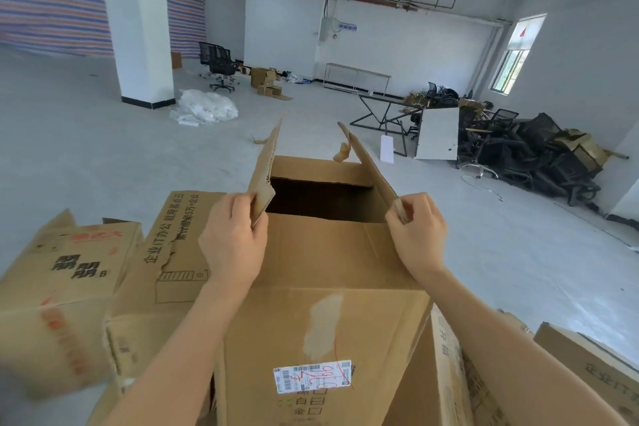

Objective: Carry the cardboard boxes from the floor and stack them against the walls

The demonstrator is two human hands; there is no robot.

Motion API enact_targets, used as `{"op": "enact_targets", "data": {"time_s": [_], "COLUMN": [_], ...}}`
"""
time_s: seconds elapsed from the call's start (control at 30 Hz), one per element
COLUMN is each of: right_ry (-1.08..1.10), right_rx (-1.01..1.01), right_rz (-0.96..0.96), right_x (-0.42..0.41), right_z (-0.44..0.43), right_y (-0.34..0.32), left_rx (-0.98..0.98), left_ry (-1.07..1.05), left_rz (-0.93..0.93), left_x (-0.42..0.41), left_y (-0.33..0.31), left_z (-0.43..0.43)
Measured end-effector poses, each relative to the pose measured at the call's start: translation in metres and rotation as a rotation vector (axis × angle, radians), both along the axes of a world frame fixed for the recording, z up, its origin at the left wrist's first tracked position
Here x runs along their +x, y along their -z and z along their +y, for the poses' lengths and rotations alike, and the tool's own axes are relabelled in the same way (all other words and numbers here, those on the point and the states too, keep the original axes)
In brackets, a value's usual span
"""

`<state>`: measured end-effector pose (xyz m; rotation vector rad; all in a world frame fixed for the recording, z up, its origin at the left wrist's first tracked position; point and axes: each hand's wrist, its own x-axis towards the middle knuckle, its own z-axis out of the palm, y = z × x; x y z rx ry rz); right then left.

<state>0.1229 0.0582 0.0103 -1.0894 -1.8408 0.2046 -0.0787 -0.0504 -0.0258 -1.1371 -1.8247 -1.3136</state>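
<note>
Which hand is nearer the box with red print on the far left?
Left. The left hand grips the open box's left flap, right of the red-print box; the right hand grips the right flap, farther away.

The open brown cardboard box (294, 328) runs past the bottom edge, its inside too dark to tell.

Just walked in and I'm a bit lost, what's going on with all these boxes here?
A person is handling an open cardboard box. The left hand grips its left flap and the right hand pinches its right flap, both flaps raised. It sits among other boxes, such as a printed box on the left. Whether it is lifted I cannot tell.
</note>
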Motion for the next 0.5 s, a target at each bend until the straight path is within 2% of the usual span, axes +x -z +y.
{"op": "enact_targets", "data": {"time_s": [0.2,0.37,0.5], "right_ry": [-0.109,-0.192,-0.246], "right_rx": [0.249,0.372,0.359], "right_rz": [-0.146,-0.081,-0.043], "right_x": [0.012,0.057,0.099], "right_z": [0.002,0.007,0.007], "right_y": [0.012,0.02,0.019], "left_rx": [0.038,0.068,0.056], "left_ry": [-0.105,-0.25,-0.306], "left_rz": [0.078,0.12,0.218], "left_x": [0.032,0.089,0.139], "left_y": [0.008,0.017,0.015], "left_z": [-0.021,-0.03,-0.04]}}
